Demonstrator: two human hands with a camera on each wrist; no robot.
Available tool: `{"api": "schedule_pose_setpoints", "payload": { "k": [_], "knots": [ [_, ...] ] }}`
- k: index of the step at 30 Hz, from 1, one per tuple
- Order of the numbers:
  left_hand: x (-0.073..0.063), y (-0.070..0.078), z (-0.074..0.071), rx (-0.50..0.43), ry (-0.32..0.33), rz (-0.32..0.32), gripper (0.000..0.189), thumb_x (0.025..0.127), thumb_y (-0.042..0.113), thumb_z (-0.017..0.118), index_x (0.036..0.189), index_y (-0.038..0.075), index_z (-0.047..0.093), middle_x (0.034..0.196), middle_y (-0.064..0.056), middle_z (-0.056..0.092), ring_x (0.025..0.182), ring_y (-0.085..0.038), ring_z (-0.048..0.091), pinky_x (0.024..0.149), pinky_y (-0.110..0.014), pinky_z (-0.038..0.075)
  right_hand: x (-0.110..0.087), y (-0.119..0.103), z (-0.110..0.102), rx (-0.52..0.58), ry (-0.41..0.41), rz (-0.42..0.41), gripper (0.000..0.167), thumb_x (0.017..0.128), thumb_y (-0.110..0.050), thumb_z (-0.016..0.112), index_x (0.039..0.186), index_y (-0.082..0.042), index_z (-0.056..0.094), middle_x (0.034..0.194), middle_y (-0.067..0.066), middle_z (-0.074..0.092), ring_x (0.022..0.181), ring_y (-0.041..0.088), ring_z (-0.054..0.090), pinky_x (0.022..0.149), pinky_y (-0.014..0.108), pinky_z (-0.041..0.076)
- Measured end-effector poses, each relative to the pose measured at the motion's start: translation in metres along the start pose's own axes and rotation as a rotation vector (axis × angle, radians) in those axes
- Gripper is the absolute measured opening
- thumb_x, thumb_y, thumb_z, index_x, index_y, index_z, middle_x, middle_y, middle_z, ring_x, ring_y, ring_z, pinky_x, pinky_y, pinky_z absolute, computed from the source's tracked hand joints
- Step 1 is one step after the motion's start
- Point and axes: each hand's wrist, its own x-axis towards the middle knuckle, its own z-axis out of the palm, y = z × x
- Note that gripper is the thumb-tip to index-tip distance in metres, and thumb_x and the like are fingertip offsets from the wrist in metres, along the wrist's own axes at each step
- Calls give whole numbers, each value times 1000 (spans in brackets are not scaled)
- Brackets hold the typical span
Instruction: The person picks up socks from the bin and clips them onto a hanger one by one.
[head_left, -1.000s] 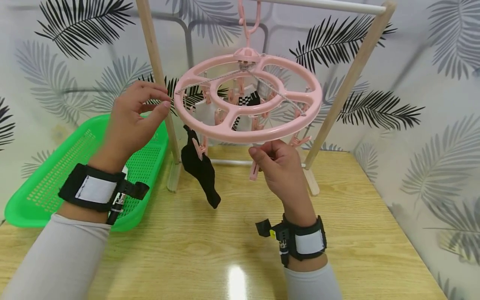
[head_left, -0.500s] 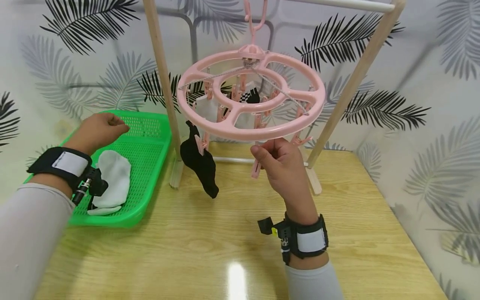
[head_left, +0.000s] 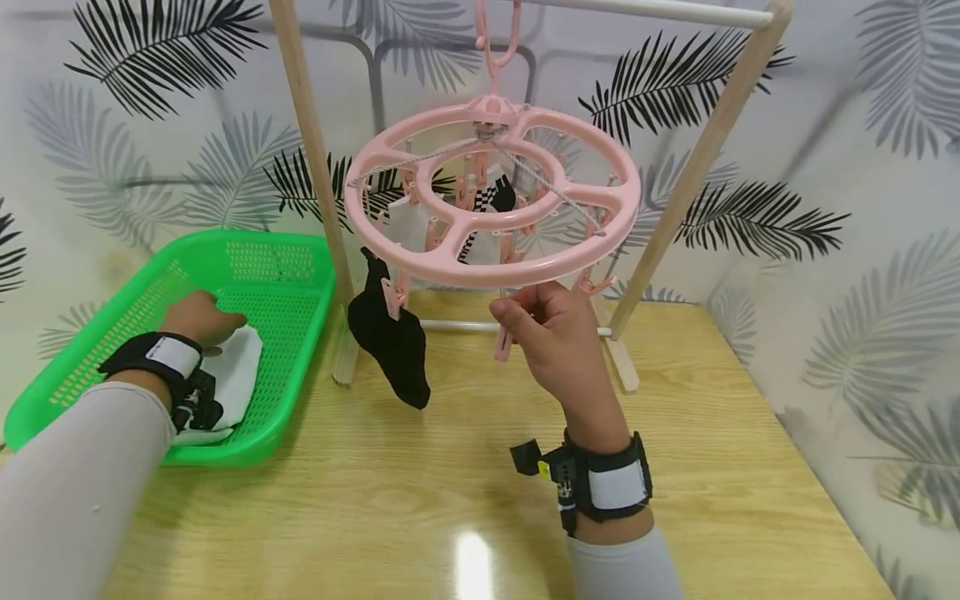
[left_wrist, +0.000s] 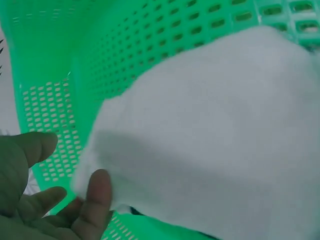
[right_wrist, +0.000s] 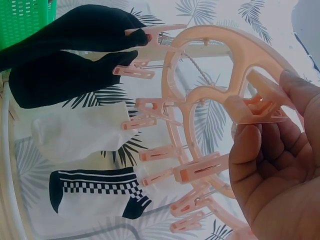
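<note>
My right hand [head_left: 555, 333] pinches a pink clothes peg [right_wrist: 262, 102] under the near rim of a round pink drying hanger [head_left: 495, 271]. My left hand [head_left: 198, 321] is down inside the green basket [head_left: 300, 350], at a white sock [head_left: 238, 371]. In the left wrist view its fingers [left_wrist: 100, 192] touch the sock's edge, while the thumb stays apart from the cloth. Black socks [right_wrist: 65, 80], a plain white sock [right_wrist: 82, 132] and a white sock with a black checked band [right_wrist: 95, 192] hang from the hanger's pegs.
A wooden stand [head_left: 682, 179] with a white top bar [head_left: 660, 10] carries the hanger by its hook. Several other pink pegs [right_wrist: 162, 152] dangle below the ring. The stand and basket are on a wood-grain table [head_left: 420, 500], before a leaf-patterned backdrop [head_left: 862, 275].
My left hand has moved from beside the hanger's left rim, left and down into the basket to the white sock. The right hand keeps its pinch on the peg.
</note>
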Motion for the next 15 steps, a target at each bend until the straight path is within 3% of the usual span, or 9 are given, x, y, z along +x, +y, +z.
{"api": "schedule_pose_setpoints", "payload": {
  "k": [2, 4, 6, 7, 8, 10, 12, 15],
  "knots": [
    [-1, 0, 3, 23, 42, 26, 66, 97, 28, 53, 133, -26, 39, 91, -33, 65, 56, -25, 63, 58, -40, 53, 0, -1, 0, 3, 0, -3, 42, 94, -43, 67, 86, -1, 65, 61, 7, 61, 52, 21, 60, 45, 27, 34],
    [-2, 0, 5, 36, 91, 53, 54, 97, 28, 54, 116, -23, 55, 68, -19, 65, 56, -28, 62, 59, -43, 51, 0, -1, 1, 3, -3, -3, 42, 94, -42, 67, 87, -1, 65, 61, 7, 61, 52, 21, 60, 45, 27, 35],
    [-2, -1, 6, 56, 122, 89, 47, 98, 26, 54, 101, -20, 61, 59, -11, 62, 57, -30, 61, 60, -45, 48, -1, -1, 0, 1, -5, 3, 38, 95, -39, 67, 87, -1, 64, 62, 6, 61, 53, 21, 60, 46, 27, 35],
    [-2, -2, 7, 55, 130, 99, 44, 99, 25, 53, 88, -16, 62, 57, -8, 61, 57, -29, 60, 58, -44, 47, -1, -1, 0, -1, -5, 4, 37, 96, -37, 67, 87, -1, 65, 62, 6, 61, 53, 21, 60, 46, 27, 35],
    [-2, -2, 8, 52, 139, 111, 42, 99, 24, 53, 89, -15, 63, 57, -7, 61, 57, -28, 60, 57, -43, 46, -1, -1, 0, -3, -6, 2, 35, 96, -36, 67, 88, -2, 65, 62, 6, 61, 53, 21, 60, 46, 27, 35],
    [-1, -2, 9, 42, 151, 129, 39, 99, 22, 51, 71, -5, 58, 55, -4, 57, 53, -25, 54, 53, -38, 40, -1, -1, 0, -4, -5, -4, 33, 96, -34, 67, 88, -2, 65, 61, 6, 61, 53, 21, 59, 45, 28, 34],
    [0, 0, 9, 21, 163, 142, 39, 98, 21, 50, 62, 7, 49, 52, -2, 53, 50, -21, 48, 51, -35, 34, -1, -1, -1, -3, -5, -4, 32, 97, -33, 66, 89, -2, 65, 62, 6, 61, 53, 21, 58, 45, 28, 33],
    [0, 6, 8, -24, 190, 167, 39, 96, 21, 49, 58, 15, 41, 50, 0, 46, 48, -19, 41, 50, -34, 29, -2, -1, 0, 4, -2, 5, 29, 97, -30, 67, 90, -1, 65, 62, 6, 61, 53, 21, 58, 46, 28, 34]
  ]
}}
